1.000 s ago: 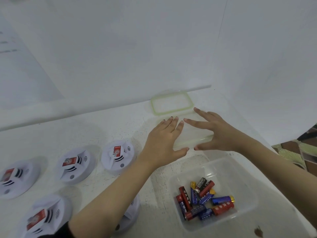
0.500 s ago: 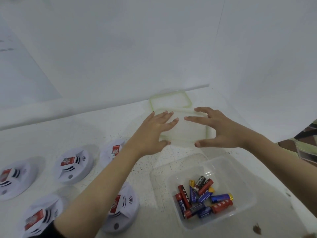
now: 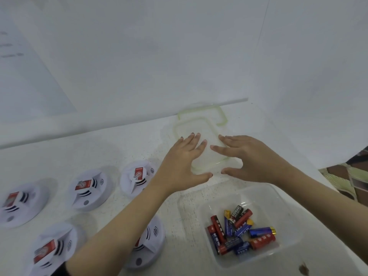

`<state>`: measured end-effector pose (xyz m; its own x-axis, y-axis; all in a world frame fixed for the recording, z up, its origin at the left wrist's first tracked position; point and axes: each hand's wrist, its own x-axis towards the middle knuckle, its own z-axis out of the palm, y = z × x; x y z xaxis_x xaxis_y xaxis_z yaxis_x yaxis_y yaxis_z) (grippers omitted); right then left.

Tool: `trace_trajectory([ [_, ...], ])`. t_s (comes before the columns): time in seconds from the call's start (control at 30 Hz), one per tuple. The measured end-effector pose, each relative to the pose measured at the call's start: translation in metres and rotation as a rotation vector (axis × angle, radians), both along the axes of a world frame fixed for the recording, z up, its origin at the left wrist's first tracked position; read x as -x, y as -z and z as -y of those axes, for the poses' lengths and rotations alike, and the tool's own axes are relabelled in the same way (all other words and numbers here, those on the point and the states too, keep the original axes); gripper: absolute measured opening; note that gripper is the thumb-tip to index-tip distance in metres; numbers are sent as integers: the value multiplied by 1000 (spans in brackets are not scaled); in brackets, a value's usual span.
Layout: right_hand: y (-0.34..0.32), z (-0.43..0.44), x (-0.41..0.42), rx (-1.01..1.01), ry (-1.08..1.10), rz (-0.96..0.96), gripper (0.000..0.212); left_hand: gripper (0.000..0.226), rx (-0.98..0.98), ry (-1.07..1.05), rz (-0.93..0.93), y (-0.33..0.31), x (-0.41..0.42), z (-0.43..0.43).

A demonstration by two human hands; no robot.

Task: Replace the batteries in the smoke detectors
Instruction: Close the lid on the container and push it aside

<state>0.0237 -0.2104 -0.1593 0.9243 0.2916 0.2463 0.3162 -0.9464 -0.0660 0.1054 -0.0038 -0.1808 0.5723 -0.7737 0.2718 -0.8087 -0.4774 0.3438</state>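
left hand: fingers straight and spread, holding nothing, over the near lid; I cannot tell if they press it.
right hand: fingers also spread and relaxed, thumb apart, empty, over the right part of the same lid.
near lid: clear with green rim, flat on the counter, under the fingertips of both hands.
second lid: just beyond the fingertips.
batteries: in a clear box, behind the right thumb, toward the wrist.
smoke detectors: five, left of the left fingers.

near detector: half behind left forearm | leftmost detector: cut by edge, blurred
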Motion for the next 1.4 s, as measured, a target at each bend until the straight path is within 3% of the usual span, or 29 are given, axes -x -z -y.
trace_trajectory([
  [0.13,7,1,-3,32,-22,96,51,79,3,-44,22,1,6,5],
  [0.27,5,0,-4,8,-28,50,51,75,-6,-27,19,-1,5,5],
  [0.43,-9,8,-6,-291,21,-57,51,74,-76,122,-189,-21,-17,-12],
  [0.57,-6,18,-16,-201,17,-190,68,88,-173,82,-128,-39,-28,-25],
  [0.67,-4,21,-19,-144,23,-212,64,63,-129,23,-156,-46,-20,-23],
  [0.73,-3,20,-18,-125,29,-170,61,58,-124,-17,-169,-40,-10,-16],
  [0.83,4,15,-17,-44,29,-8,56,85,-254,-90,-26,-17,-1,-4],
  [0.93,9,13,-19,46,13,104,56,73,-141,-119,39,-7,0,-1],
  [1.13,16,10,-23,137,-19,236,49,61,-179,-71,129,-6,-4,0],
  [1.3,-4,17,-18,-147,1,122,49,64,-119,-7,-47,-18,-17,-10],
  [1.4,-9,23,-12,-243,-36,-74,56,68,-118,16,-159,-26,-34,-17],
])
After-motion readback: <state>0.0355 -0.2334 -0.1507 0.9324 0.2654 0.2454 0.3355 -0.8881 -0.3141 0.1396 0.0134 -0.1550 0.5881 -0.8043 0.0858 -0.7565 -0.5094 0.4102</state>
